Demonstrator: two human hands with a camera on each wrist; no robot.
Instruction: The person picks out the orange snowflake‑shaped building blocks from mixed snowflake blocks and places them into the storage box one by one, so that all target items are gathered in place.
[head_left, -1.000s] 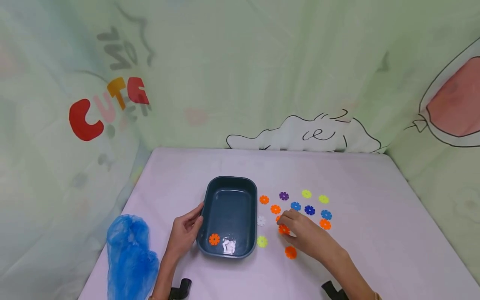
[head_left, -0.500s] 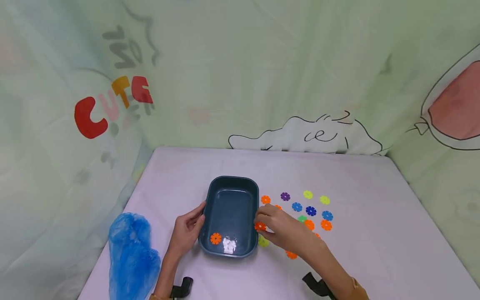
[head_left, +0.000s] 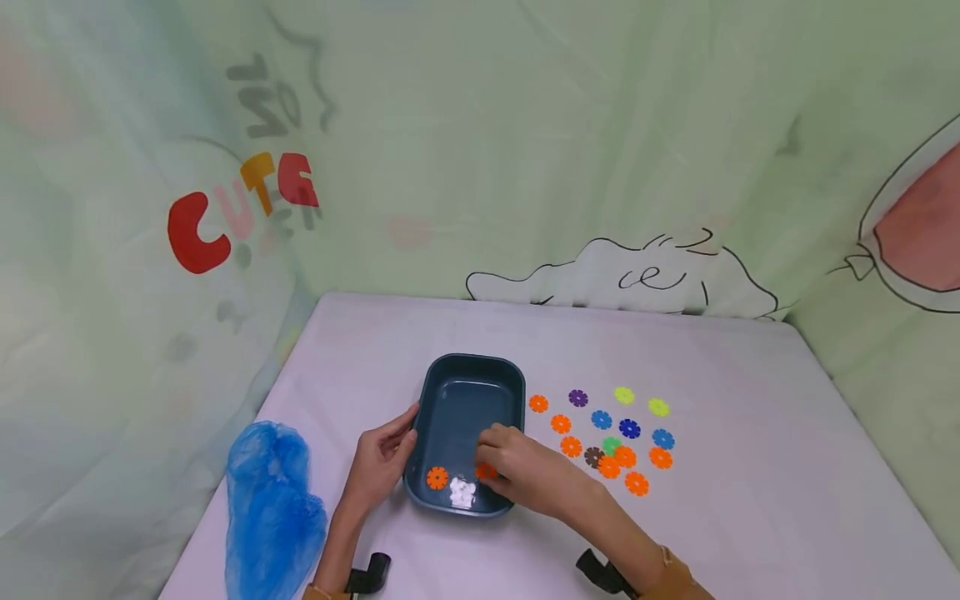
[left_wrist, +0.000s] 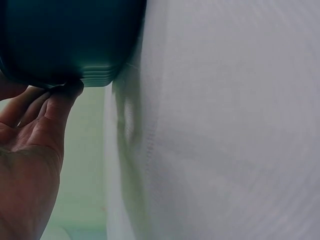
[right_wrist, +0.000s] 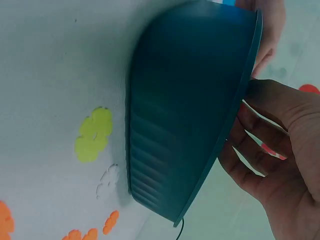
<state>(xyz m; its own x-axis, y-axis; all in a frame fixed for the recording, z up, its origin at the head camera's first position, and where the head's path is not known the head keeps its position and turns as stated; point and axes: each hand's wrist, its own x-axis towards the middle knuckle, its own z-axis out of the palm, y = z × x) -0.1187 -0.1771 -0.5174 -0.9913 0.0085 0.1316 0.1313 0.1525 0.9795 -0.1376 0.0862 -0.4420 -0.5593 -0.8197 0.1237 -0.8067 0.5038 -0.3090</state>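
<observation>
A dark blue-green rectangular tray [head_left: 467, 421] lies on the table, with one orange notched plastic disc [head_left: 437, 477] inside near its front left corner. My left hand [head_left: 378, 458] holds the tray's left side, thumb near the rim; in the left wrist view, fingers [left_wrist: 62, 102] touch its outer wall. Reaching over the tray's right side, my right hand [head_left: 521, 468] pinches a second orange notched disc [head_left: 486, 472] above the tray floor. In the right wrist view the tray's wall [right_wrist: 175, 110] hides the fingertips and that disc.
Several notched discs lie right of the tray: orange [head_left: 636, 483], purple [head_left: 577, 398], dark blue [head_left: 629, 428], yellow [head_left: 624, 396] and brown [head_left: 593, 457]. A yellow-green disc [right_wrist: 94, 135] and a whitish disc [right_wrist: 107, 181] sit close beside the tray. A crumpled blue plastic bag [head_left: 270, 508] lies at left.
My right hand has moved left from the scattered discs to over the tray, carrying an orange notched disc. The left hand stays on the tray's left side.
</observation>
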